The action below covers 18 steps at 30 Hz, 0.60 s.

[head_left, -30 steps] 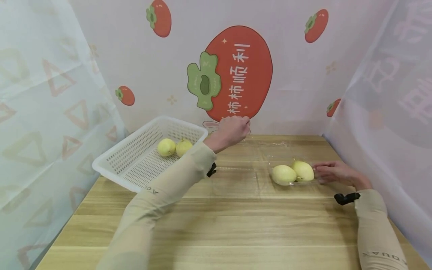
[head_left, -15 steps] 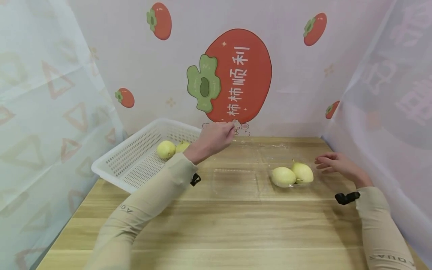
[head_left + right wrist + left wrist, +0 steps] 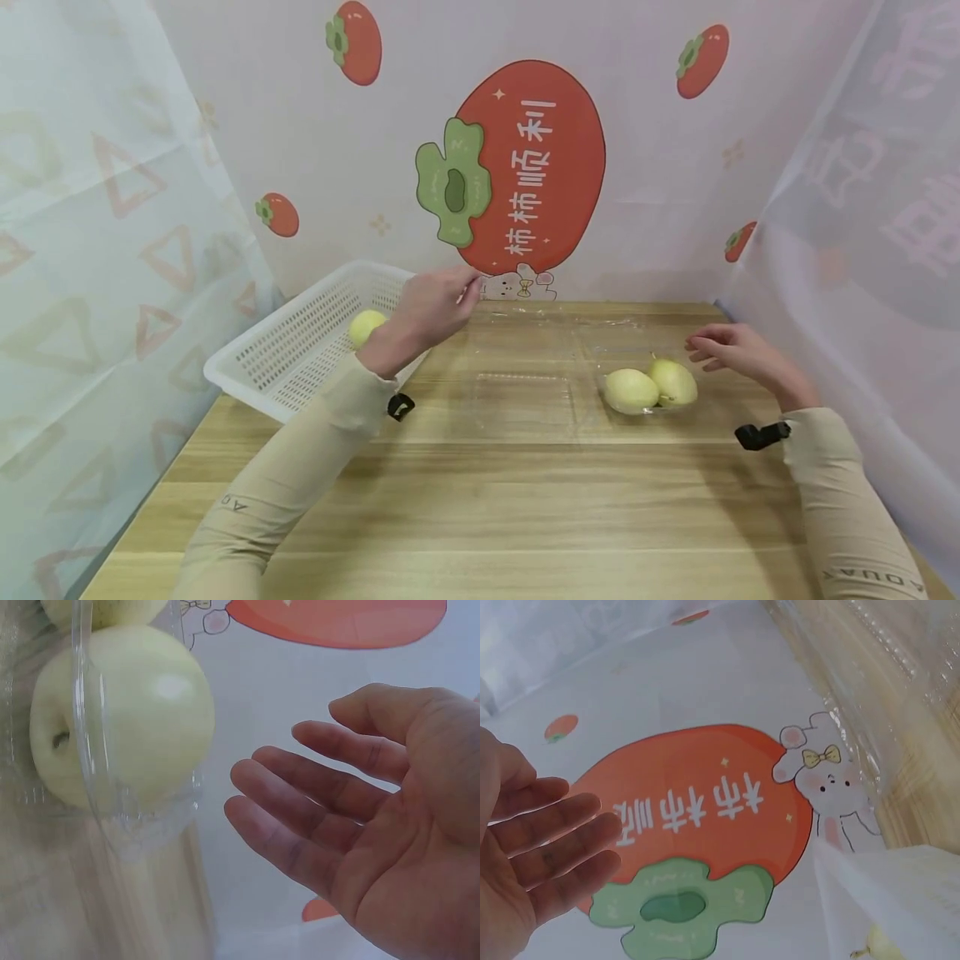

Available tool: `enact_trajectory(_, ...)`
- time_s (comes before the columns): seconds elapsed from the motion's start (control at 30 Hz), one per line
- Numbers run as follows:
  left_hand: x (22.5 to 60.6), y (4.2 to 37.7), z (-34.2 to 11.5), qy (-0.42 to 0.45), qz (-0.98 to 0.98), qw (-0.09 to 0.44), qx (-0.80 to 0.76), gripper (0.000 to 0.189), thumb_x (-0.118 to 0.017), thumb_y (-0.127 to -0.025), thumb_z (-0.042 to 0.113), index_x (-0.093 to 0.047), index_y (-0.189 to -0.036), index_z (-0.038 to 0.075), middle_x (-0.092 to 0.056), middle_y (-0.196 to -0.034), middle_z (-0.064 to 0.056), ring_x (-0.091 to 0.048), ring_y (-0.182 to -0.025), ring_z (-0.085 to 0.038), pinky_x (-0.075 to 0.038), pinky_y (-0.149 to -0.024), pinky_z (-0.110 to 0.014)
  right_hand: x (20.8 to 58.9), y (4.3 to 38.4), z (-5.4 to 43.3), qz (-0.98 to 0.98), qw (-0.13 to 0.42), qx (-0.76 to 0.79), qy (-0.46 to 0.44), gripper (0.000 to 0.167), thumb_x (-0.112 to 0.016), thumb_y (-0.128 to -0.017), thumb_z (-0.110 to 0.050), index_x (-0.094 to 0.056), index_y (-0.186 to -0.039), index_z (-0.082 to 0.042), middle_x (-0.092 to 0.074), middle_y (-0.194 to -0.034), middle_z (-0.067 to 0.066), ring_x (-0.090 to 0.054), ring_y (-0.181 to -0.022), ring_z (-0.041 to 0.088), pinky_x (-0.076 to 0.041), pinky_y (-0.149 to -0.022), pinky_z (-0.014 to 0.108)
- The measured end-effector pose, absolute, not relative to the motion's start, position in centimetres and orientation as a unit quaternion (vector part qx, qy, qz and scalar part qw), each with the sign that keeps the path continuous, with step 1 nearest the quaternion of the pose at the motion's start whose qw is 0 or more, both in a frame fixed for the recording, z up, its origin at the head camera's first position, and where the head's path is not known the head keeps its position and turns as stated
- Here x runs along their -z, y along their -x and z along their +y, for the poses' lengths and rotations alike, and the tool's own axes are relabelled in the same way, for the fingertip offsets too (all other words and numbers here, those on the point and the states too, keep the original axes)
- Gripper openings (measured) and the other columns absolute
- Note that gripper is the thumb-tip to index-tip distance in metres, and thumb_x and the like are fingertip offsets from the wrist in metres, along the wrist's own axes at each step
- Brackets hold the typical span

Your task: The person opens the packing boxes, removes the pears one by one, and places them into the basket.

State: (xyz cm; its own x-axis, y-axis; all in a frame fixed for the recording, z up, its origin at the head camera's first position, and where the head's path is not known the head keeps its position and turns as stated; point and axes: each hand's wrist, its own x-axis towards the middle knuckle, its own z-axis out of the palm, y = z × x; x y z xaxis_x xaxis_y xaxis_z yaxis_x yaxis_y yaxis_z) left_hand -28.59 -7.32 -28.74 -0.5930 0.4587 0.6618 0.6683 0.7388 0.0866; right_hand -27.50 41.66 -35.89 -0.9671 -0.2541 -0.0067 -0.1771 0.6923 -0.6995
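Observation:
Two pale yellow pears (image 3: pixel 632 390) sit in one half of a clear plastic clamshell box (image 3: pixel 522 377), whose other half lies spread flat to the left. My right hand (image 3: pixel 738 350) hovers just right of these pears, fingers relaxed and apart from the box in the right wrist view. Over the right edge of the white basket (image 3: pixel 281 343) is my left hand (image 3: pixel 435 302); its fingers are loosely extended with nothing in them in the left wrist view. Inside the basket a pear (image 3: pixel 366 327) shows, and my left hand and wrist hide the second one.
The wooden table (image 3: pixel 510 508) runs back to a white cloth wall (image 3: pixel 645 225) printed with persimmons. More cloth hangs along the left and right sides. A black wrist strap piece (image 3: pixel 761 436) sticks out from the right sleeve.
My left hand has moved left from above the clamshell to the basket, covering one pear. My right hand has let go of the box's side and risen slightly.

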Motion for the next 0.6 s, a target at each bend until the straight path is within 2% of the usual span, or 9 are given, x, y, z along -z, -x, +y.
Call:
enact_trajectory(0.13, 28.6, 28.0, -8.9, 0.319, -0.875, 0.315, 0.182, 0.020, -0.053, -0.098, 0.017, -0.071, -0.093, 0.011, -0.066, -0.071, 0.000, -0.058, -0.060, -0.018, -0.050, -0.056, -0.038, 35.5, 27.4, 40.4, 0.923, 0.032, 0.358, 0.140, 0.038, -0.051, -0.103, -0.026, -0.061, -0.124, 0.005, -0.066, -0.119, 0.026, -0.069, -0.090, 0.002, -0.060, -0.075, 0.031)
enact_trajectory(0.3, 28.5, 27.4, -11.0, 0.334, -0.864, 0.305, 0.221, 0.019, -0.056, -0.098, 0.016, -0.073, -0.099, 0.010, -0.075, -0.087, -0.003, -0.068, -0.072, -0.017, -0.054, -0.064, -0.035, 35.2, 27.5, 38.6, 0.930, -0.013, 0.331, 0.161, 0.032, -0.054, -0.102, -0.022, -0.064, -0.120, 0.002, -0.069, -0.114, 0.023, -0.065, -0.085, -0.005, -0.060, -0.073, 0.031)
enact_trajectory(0.43, 28.2, 26.8, -12.5, 0.332, -0.859, 0.297, 0.252, 0.020, -0.056, -0.099, 0.015, -0.073, -0.105, 0.006, -0.075, -0.096, -0.007, -0.070, -0.077, -0.020, -0.057, -0.071, -0.036, 35.7, 27.7, 37.1, 0.943, -0.048, 0.284, 0.164, 0.033, -0.054, -0.101, -0.026, -0.066, -0.121, -0.003, -0.070, -0.115, 0.019, -0.069, -0.091, 0.012, -0.057, -0.076, 0.031)
enact_trajectory(0.53, 28.3, 26.6, -13.7, 0.325, -0.856, 0.302, 0.264, 0.022, -0.055, -0.100, 0.015, -0.072, -0.107, 0.004, -0.075, -0.099, -0.011, -0.071, -0.081, -0.023, -0.058, -0.075, -0.039, 36.2, 27.7, 35.9, 0.947, -0.063, 0.261, 0.173, 0.034, -0.054, -0.101, -0.029, -0.066, -0.121, -0.004, -0.070, -0.116, 0.018, -0.068, -0.100, 0.032, -0.057, -0.082, 0.040)
enact_trajectory(0.6, 28.5, 26.6, -14.6, 0.318, -0.855, 0.311, 0.267, 0.023, -0.055, -0.100, 0.016, -0.072, -0.108, 0.003, -0.075, -0.100, -0.012, -0.072, -0.082, -0.024, -0.058, -0.075, -0.040, 36.7, 27.7, 35.3, 0.946, -0.069, 0.254, 0.188, 0.033, -0.054, -0.101, -0.027, -0.065, -0.122, -0.004, -0.070, -0.115, 0.017, -0.067, -0.103, 0.033, -0.057, -0.085, 0.046)
